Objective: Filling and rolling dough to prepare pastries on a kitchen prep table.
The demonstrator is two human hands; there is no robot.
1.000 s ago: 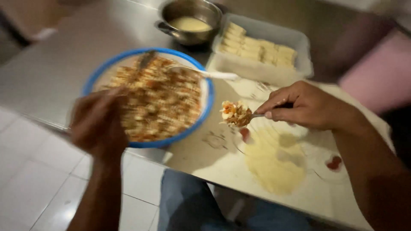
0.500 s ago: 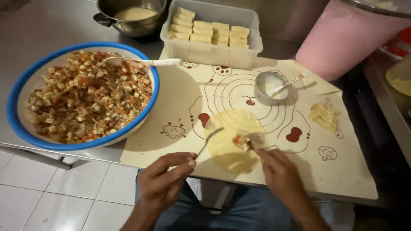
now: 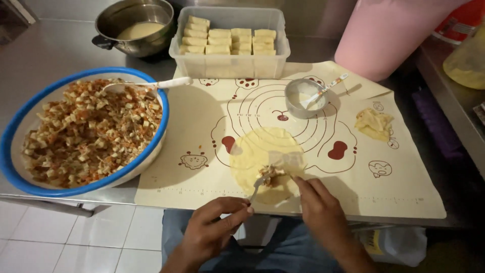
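Left hand [image 3: 214, 222] grips a spoon [image 3: 258, 183] angled up-right onto the wrapper [image 3: 262, 151] (filling [image 3: 273, 174] beside right hand's [image 3: 318, 207] pinched fingertips).

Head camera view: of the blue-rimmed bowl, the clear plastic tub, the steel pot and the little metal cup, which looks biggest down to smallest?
1. blue-rimmed bowl
2. clear plastic tub
3. steel pot, though farther off, so unsure
4. little metal cup

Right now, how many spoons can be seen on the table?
3. One white-handled spoon rests in the blue-rimmed bowl. One small spoon stands in the metal cup. The left hand holds one over the dough round.
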